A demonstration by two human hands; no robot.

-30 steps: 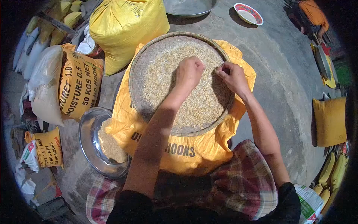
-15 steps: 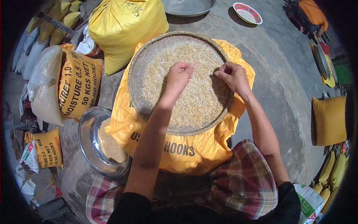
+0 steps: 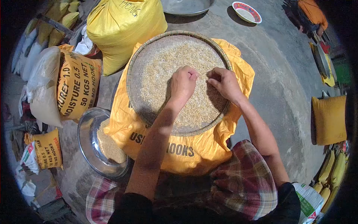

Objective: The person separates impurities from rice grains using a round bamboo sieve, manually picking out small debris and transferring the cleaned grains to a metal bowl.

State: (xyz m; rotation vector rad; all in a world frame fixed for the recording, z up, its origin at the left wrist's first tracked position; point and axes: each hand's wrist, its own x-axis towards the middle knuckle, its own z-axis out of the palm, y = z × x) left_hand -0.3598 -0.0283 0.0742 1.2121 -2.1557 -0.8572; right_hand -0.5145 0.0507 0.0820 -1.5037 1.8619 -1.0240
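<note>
A round woven winnowing tray sits in front of me on an orange sack, with pale husked grain spread thinly across it. My left hand, curled closed, is over the middle of the grain; whatever its fingertips hold is too small to make out. Over the right part of the tray, my right hand has thumb and forefinger drawn together in a pinch. Any grain between those fingers cannot be seen. Shadows from both hands fall on the grain.
A metal basin holding grain stands at the left. Behind it are a printed orange sack and a full yellow sack. A red-rimmed bowl lies on the floor; another person is at far right.
My left hand has shifted slightly right and down over the grain. My right hand has moved a little left and down, bringing the two hands nearer each other.
</note>
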